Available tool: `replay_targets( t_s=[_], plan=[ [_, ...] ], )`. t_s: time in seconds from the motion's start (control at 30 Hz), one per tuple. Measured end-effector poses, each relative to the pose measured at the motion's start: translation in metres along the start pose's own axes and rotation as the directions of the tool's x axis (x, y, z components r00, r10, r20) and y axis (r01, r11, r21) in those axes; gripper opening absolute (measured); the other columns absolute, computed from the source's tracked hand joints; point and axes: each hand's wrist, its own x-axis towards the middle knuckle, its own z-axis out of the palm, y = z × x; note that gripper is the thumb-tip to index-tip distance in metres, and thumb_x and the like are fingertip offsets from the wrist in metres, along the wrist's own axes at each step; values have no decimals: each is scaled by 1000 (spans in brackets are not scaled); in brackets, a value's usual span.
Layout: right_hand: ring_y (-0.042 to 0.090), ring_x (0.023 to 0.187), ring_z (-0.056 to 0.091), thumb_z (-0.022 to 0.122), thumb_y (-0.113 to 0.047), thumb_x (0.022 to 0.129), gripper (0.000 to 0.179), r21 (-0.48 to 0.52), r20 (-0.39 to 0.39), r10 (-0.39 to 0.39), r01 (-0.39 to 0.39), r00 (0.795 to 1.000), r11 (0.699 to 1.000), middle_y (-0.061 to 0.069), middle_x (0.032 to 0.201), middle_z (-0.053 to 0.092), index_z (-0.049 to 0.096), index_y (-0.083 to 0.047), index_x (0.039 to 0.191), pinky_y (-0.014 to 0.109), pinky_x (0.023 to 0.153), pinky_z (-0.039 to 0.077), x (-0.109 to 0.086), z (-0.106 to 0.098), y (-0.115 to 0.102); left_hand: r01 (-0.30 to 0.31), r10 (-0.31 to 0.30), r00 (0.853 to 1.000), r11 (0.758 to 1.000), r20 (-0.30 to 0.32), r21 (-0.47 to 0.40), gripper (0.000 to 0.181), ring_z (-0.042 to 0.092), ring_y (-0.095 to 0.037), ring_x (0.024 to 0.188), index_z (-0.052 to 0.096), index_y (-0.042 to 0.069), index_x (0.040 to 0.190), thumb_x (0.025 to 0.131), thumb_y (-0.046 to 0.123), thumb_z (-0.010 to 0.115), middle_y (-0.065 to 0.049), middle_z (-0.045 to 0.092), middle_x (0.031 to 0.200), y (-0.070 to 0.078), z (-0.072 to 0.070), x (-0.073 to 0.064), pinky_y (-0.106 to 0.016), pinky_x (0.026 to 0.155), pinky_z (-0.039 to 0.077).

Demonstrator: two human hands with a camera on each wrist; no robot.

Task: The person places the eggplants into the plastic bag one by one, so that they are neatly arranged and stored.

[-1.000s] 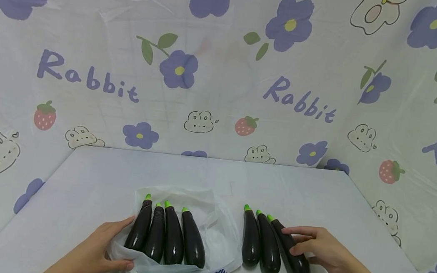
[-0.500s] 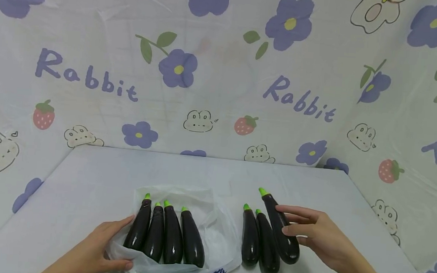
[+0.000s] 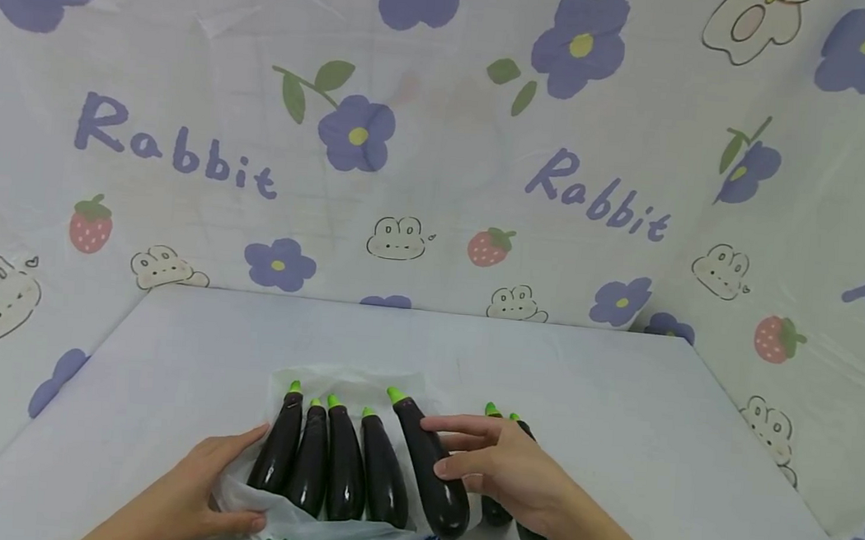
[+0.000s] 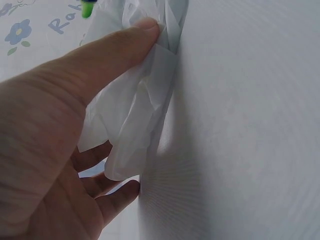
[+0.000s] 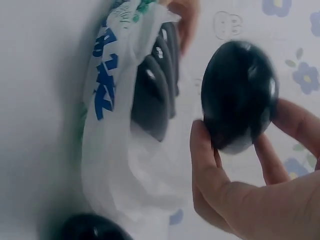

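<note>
In the head view my right hand (image 3: 512, 473) pinches a dark, glossy eggplant (image 3: 423, 461) with a green stem, its fingers and thumb on either side. It hangs raised over the right side of a white plastic bag (image 3: 291, 523). The right wrist view shows the held eggplant (image 5: 240, 95) end-on, beside the bag's printed side. Several more eggplants (image 3: 344, 471) lie side by side in the bag, stems away from me. My left hand (image 3: 199, 487) holds the bag's left edge, with white plastic (image 4: 142, 100) between thumb and fingers in the left wrist view.
Two eggplants (image 3: 494, 509) lie on the white table (image 3: 618, 397) right of the bag, partly hidden behind my right hand. A patterned cloth (image 3: 438, 179) with flowers and rabbits hangs behind the table and at its sides.
My right hand has lifted the rightmost eggplant off the table and carried it left to the bag's right side. My left hand stays at the bag's left edge.
</note>
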Motion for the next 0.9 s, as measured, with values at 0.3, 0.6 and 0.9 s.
replay_targets(
  t_s=[0.3,0.6,0.9],
  plan=[
    [25,103,63,76,0,80,50,15,-72,-8,9,997,1000,17,127,59,65,-5,129,42,83,51,30,19,16,-5,5,1000,1000,-3,7,98,48,-26,116,44,4,147,73,60,78,-8,53,131,1,0,0,-46,88,48],
    [24,102,64,77,-3,82,51,-49,-131,10,-17,991,999,17,126,60,63,-4,131,39,82,53,38,19,26,23,-22,1000,1000,17,-7,99,48,-27,118,43,5,147,73,61,77,-9,52,132,2,-1,0,-47,89,48],
    [31,109,59,83,-7,77,62,-195,-200,1,-41,980,980,30,138,46,60,-7,135,40,81,53,40,12,36,43,-43,999,999,29,-17,100,47,-29,119,43,5,147,72,62,78,-10,51,133,3,-1,1,-50,89,47]
  ],
)
